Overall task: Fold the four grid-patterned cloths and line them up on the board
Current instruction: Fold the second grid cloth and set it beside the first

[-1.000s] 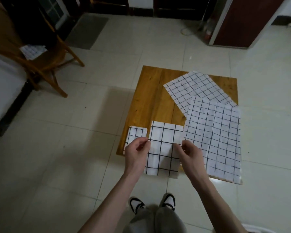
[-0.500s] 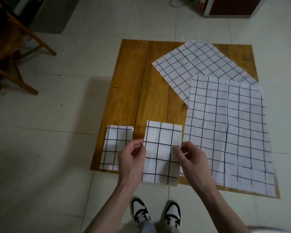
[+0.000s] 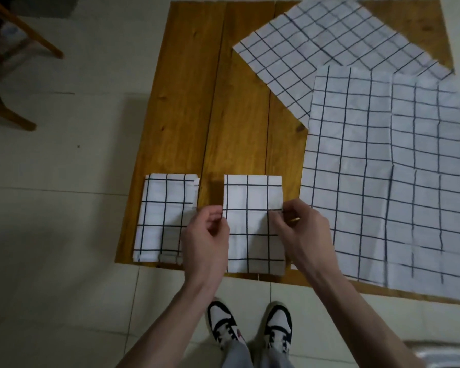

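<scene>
since a second ago we have lowered the second folded white black-grid cloth onto the orange-brown wooden board, beside the first folded white grid cloth at its near edge. our left hand and right hand pinch its side edges. two unfolded white grid cloths remain, so we are halfway. no readable writing.
</scene>
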The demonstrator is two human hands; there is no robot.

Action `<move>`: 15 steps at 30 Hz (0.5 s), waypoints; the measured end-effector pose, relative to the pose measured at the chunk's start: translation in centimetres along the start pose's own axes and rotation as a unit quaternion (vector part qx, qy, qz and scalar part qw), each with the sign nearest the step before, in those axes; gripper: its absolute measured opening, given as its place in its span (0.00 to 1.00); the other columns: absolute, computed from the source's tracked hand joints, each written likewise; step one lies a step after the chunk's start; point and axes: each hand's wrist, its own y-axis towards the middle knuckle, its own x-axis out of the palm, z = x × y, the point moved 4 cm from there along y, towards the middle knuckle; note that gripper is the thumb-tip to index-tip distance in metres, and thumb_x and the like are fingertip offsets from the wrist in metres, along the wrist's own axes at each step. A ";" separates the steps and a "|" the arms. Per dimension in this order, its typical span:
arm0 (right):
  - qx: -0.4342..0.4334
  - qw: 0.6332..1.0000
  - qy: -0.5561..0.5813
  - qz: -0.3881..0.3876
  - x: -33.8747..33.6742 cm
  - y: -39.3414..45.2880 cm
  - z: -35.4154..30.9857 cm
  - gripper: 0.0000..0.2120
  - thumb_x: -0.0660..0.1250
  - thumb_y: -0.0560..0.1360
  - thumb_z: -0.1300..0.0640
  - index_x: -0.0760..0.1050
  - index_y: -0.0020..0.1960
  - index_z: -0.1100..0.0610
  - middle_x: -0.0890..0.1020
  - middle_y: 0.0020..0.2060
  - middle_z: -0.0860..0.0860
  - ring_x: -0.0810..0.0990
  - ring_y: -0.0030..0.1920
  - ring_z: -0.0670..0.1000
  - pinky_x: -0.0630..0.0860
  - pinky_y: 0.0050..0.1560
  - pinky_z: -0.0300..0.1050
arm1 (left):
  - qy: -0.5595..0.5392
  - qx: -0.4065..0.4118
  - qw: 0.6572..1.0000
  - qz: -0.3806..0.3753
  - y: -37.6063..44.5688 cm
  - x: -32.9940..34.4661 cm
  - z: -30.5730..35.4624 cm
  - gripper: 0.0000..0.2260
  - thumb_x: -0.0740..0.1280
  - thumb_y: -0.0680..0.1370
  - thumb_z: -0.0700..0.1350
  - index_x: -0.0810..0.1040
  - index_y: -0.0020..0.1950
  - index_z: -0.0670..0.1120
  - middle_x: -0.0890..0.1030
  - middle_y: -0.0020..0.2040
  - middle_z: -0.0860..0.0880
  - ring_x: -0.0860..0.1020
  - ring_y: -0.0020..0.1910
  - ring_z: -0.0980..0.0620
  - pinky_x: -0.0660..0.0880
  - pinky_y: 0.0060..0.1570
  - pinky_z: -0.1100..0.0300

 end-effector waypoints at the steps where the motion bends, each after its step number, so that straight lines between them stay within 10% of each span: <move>1: -0.003 1.000 -0.012 0.003 -0.1 0.2 0.0 0.05 0.70 0.79 0.49 0.79 0.50 0.50 0.83 0.40 0.44 0.82 0.40 0.43 0.83 0.40 0.42 | 0.006 -0.003 1.000 0.003 0.2 0.2 0.0 0.12 0.70 0.80 0.38 0.80 0.62 0.50 0.78 0.50 0.63 0.78 0.48 0.71 0.73 0.45 0.79; 15: -0.051 0.992 -0.115 0.010 1.2 1.2 -0.1 0.05 0.70 0.79 0.53 0.76 0.51 0.52 0.79 0.40 0.45 0.78 0.38 0.46 0.82 0.39 0.50 | 0.090 -0.019 0.995 0.031 1.5 2.0 -0.4 0.13 0.71 0.80 0.39 0.79 0.64 0.47 0.80 0.52 0.56 0.77 0.46 0.64 0.73 0.41 0.70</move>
